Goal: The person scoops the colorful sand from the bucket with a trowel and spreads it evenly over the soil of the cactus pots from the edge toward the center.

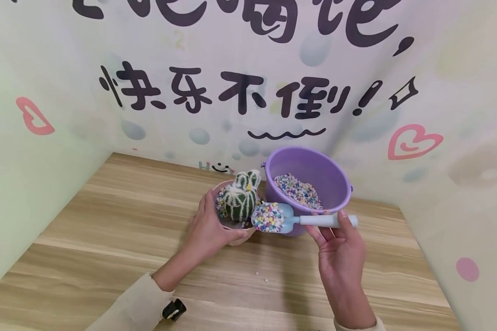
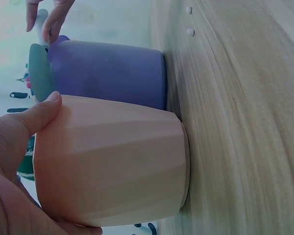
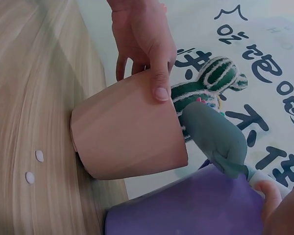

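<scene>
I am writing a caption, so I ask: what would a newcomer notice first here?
Probably the purple bucket of multicoloured pebbles, at the back of the table. Beside it, the left hand holds a peach flowerpot with a striped cactus, and the right hand holds a blue scoop of pebbles near its rim. Black Chinese lettering crosses the wall behind.

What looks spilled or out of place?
Two small white pebbles lie loose on the pale wood-grain table near the peach faceted pot; they look spilled, since multicoloured pebbles sit inside that pot, the round purple bucket and the light-blue scoop.
</scene>
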A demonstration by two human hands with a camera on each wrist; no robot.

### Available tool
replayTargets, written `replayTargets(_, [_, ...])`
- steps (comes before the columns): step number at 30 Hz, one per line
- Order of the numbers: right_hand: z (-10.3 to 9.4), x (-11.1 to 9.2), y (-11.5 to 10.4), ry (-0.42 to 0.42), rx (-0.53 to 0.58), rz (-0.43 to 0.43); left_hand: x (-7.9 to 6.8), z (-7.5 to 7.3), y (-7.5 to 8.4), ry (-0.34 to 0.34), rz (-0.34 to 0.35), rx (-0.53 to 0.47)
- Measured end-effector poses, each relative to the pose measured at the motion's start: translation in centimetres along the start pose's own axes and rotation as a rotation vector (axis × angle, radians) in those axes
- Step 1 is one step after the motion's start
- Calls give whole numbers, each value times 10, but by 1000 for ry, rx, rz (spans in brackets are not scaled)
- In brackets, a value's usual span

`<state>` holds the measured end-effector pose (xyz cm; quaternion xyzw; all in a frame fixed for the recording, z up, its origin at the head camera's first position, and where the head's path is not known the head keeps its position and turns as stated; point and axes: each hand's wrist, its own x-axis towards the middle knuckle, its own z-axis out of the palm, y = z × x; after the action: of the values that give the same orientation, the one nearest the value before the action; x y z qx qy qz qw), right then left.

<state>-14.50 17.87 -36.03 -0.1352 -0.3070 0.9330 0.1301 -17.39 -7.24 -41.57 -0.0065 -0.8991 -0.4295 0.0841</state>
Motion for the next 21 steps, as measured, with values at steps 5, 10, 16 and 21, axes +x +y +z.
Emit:
replayTargets(5, [2, -2, 6, -14, -28, -74, 0, 0, 0, -4, 0, 0])
replayTargets(10, [6, -5, 10, -30, -62, -131, 1, 0, 1, -7, 2, 10])
replayTargets(16, [9, -7, 13, -19, -115, -171, 1, 0, -1, -10, 7, 16])
replayTargets(21, [11, -9, 14, -5, -122, -177, 1, 0, 0, -9, 11, 18])
